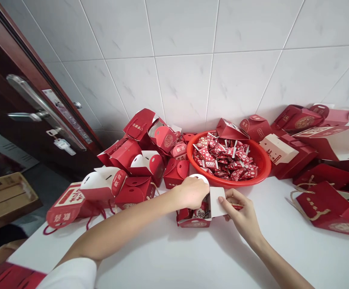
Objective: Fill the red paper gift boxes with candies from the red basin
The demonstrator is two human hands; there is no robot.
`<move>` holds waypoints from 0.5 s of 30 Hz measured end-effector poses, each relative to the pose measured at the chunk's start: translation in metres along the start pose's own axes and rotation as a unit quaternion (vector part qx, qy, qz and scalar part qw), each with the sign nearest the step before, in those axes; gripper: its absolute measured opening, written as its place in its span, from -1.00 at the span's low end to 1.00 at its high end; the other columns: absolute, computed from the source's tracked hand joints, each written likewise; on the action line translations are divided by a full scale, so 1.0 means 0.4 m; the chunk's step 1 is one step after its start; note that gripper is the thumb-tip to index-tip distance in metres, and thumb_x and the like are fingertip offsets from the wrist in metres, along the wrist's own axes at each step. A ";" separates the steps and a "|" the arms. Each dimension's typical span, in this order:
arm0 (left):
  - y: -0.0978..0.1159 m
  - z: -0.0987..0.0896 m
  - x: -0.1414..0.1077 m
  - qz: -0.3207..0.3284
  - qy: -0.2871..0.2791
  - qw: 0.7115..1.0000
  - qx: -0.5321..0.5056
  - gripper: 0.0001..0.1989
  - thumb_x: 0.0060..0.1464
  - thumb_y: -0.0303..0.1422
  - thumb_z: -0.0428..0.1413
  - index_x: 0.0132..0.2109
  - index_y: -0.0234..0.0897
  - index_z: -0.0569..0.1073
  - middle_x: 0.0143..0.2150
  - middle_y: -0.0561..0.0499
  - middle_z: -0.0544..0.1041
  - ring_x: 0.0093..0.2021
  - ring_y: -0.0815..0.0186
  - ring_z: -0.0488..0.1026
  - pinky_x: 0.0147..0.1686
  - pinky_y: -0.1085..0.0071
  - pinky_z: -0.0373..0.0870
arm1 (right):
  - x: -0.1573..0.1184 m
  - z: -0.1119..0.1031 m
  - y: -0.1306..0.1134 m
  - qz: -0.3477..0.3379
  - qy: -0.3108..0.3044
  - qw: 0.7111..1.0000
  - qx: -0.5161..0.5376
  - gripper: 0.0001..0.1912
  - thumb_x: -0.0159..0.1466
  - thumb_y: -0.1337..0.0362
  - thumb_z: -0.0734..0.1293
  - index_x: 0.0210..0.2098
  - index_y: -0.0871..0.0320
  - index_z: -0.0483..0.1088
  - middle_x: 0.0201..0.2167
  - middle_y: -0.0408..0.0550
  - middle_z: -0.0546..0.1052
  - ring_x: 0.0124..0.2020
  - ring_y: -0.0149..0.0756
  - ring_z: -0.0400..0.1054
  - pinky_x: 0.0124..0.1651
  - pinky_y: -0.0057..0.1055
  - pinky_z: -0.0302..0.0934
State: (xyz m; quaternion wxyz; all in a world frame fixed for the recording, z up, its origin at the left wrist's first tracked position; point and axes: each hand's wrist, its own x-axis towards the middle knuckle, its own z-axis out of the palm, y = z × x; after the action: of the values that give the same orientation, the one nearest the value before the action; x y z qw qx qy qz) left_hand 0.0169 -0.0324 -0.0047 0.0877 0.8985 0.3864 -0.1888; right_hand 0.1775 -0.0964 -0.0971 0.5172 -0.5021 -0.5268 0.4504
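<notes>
A small red box (194,223) stands open on the white table, with red wrapped pieces (200,211) inside. Over its back part is my left hand (192,192), fingers curled down toward the opening; their tips and anything between them are hidden. At the box's right side, my right hand (237,204) pinches the raised white flap (217,200) between thumb and fingers. Just behind the hands sits a red basin (266,164) filled with red wrapped candies (219,154).
Several red gift boxes (138,190) crowd the table's left side. More boxes (327,204) stand at the right. A tiled wall (183,84) rises behind. At the left are a dark door (12,116), a cardboard box (6,200) and part of another person's arm (3,255).
</notes>
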 end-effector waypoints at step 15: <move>0.020 0.057 0.087 0.008 0.025 0.999 -0.036 -0.78 -0.14 -0.52 0.31 -0.24 -0.30 0.63 -0.27 -0.25 0.67 -0.18 -0.03 0.62 -0.12 0.17 0.50 | 0.025 -0.025 -0.026 0.019 -0.027 0.999 -0.009 -0.58 0.11 0.01 0.52 -0.37 0.09 0.26 -0.67 -0.34 0.27 -0.68 -0.47 0.17 -0.63 -0.52 0.09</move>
State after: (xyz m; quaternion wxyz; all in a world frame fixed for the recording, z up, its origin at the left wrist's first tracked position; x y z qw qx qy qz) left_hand 0.0385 -0.0219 -0.0395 0.1115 0.9023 0.3881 -0.1512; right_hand 0.1871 -0.0877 -0.0854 0.4895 -0.5047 -0.5349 0.4687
